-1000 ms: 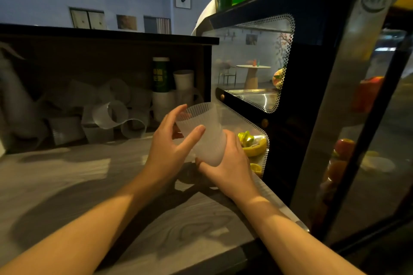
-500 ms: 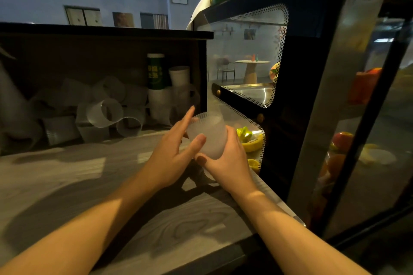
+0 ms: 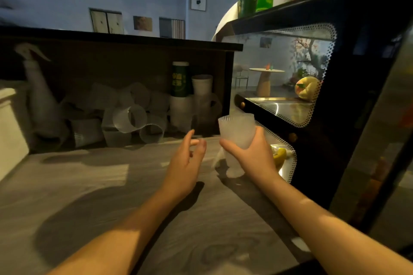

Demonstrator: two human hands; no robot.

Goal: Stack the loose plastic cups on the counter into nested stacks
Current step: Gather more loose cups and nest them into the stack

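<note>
My right hand (image 3: 251,155) grips a frosted plastic cup (image 3: 237,130) upright above the wooden counter (image 3: 111,185); its ribbed rim looks doubled, as of nested cups. My left hand (image 3: 186,158) hovers just left of it with fingers loosely spread, holding nothing. Another clear cup (image 3: 232,168) stands on the counter below the held one. Several loose clear cups (image 3: 129,118) lie jumbled under the dark shelf at the back, some on their sides. A white cup stack (image 3: 202,100) stands at the back right.
A black glass display case (image 3: 312,96) with fruit inside walls off the right side. A green cylinder (image 3: 180,79) stands among the cups. A spray bottle (image 3: 38,87) and a white box (image 3: 9,127) are at the left. The dark shelf (image 3: 120,39) overhangs the cups.
My left hand has let go of the held cup and drawn away to the left. The right hand keeps its hold and has turned the cup upright.
</note>
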